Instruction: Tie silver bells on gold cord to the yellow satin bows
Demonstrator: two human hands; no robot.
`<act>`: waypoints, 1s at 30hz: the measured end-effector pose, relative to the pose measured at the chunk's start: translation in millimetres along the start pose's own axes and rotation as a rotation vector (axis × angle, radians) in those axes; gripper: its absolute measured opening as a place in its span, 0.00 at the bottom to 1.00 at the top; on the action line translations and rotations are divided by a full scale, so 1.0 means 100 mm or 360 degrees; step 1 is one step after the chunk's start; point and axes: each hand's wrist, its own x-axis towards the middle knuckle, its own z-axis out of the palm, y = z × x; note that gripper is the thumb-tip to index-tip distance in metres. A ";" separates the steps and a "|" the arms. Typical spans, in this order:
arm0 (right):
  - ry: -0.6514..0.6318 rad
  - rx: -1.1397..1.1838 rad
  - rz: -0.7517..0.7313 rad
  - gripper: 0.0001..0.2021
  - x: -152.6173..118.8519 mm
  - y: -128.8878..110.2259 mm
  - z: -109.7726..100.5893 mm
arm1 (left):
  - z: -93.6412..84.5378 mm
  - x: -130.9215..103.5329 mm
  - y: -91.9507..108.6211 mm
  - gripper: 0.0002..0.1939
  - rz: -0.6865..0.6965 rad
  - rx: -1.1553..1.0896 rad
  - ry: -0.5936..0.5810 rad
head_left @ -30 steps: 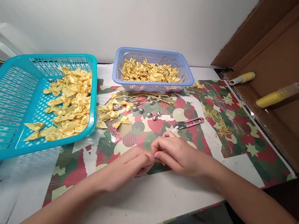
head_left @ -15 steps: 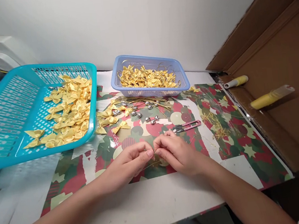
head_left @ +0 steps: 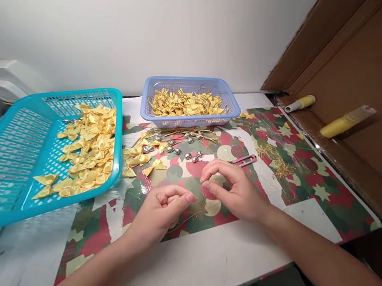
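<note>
Over the patterned sheet, my left hand [head_left: 166,208] is closed, thumb and forefinger pinched together. A thin gold cord [head_left: 193,215] curves out from beneath it and seems to be held there. To its right, my right hand [head_left: 233,191] pinches thumb tip to forefinger; whatever is between them is too small to name. A small gap separates the two hands. Beyond them lie several silver jingle bells [head_left: 194,158] and a few loose yellow satin bows [head_left: 154,166]. Thread snips with a pink handle [head_left: 247,160] are partly hidden behind my right hand.
A turquoise basket [head_left: 120,137] of yellow bows stands left. At the back is a blue basket [head_left: 191,120] of bows with gold cords. Cut gold cords [head_left: 189,129] lie before it, gold scraps [head_left: 279,162] to the right. Yellow-wrapped tubes [head_left: 347,122] jut from the cardboard [head_left: 351,58].
My hands were together at the fingertips and have come apart. The right hand has moved right and slightly up, now covering the blades of the snips. The view has shifted slightly.
</note>
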 end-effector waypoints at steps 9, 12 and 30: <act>-0.0042 0.0205 0.0180 0.02 -0.03 -0.03 0.12 | 0.05 -0.02 0.01 0.24 0.0036 0.0056 0.0096; -0.0062 0.0287 0.0295 0.07 -0.04 -0.01 0.12 | 0.07 -0.03 0.02 0.23 0.0082 0.0055 0.0073; 0.0088 0.0132 0.0203 0.01 -0.04 -0.05 0.13 | 0.08 -0.01 0.02 0.26 -0.0004 -0.0009 0.0229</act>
